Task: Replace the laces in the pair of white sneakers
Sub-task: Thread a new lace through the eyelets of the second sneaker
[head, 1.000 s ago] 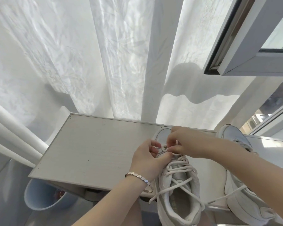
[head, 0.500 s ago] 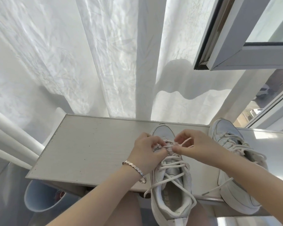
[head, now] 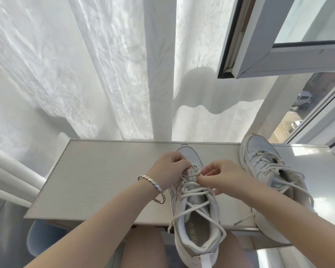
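Near sneaker (head: pixel 197 229) at front edge of table (head: pixel 104 180), heel overhanging toward lap. Second sneaker (head: pixel 269 171) at 2 o'clock from it, laced, one end trailing.
Left hand (head: pixel 170 169): fingers curled on lace (head: pixel 194 191) at toe-end rows. Right hand (head: pixel 220 176): thumb and forefinger pinch same lace from 3 o'clock.
Judgement: work row by row, draw slack evenly, keep shoe pinned.
Room to move lies toward 9 o'clock. Curtain (head: pixel 124 74) close at 12. Overhanging heel may tip.

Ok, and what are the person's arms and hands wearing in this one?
Both arms are bare, no sleeves in view. The left hand and right hand wear no gloves. A bracelet of small flat metallic links circles the left wrist; the right wrist carries nothing.
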`<action>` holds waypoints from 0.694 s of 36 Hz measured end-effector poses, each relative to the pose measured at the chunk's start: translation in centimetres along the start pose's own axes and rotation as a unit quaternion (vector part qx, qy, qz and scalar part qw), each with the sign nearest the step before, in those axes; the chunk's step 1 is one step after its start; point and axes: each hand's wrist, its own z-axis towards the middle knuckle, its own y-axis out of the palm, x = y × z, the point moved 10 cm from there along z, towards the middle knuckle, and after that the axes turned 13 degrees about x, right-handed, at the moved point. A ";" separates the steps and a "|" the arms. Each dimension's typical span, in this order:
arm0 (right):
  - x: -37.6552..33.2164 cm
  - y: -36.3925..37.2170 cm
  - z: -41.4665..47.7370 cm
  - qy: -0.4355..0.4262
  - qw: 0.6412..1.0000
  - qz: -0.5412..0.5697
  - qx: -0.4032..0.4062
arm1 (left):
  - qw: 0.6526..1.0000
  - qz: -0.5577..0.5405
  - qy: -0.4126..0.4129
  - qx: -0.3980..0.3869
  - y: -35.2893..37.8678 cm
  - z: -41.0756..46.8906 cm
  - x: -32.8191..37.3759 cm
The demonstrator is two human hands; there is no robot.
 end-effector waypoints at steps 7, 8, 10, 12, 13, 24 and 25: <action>0.1 -0.3 -0.1 -0.003 1.000 -0.010 0.024 | 0.990 0.121 0.075 -0.024 0.4 0.3 1.2; 0.2 -0.3 -0.2 -0.004 1.000 -0.009 0.026 | 0.990 0.120 0.075 -0.017 0.1 0.3 1.1; 0.1 -0.3 -0.2 -0.005 1.000 -0.006 0.028 | 0.991 0.113 0.072 -0.006 -0.5 0.4 1.0; 0.1 -0.3 -0.2 -0.008 1.000 -0.003 0.028 | 0.992 0.108 0.071 -0.004 -0.9 0.4 0.9; 0.1 -0.2 -0.2 -0.008 1.000 -0.003 0.029 | 0.991 0.112 0.072 -0.006 -1.0 0.4 1.0; 0.0 -0.2 -0.5 -0.023 0.999 -0.014 0.038 | 0.950 0.253 0.178 -0.044 0.0 -0.8 3.3; 0.0 -0.2 -0.5 -0.022 0.999 -0.013 0.039 | 0.940 0.278 0.196 -0.041 0.0 -0.9 3.6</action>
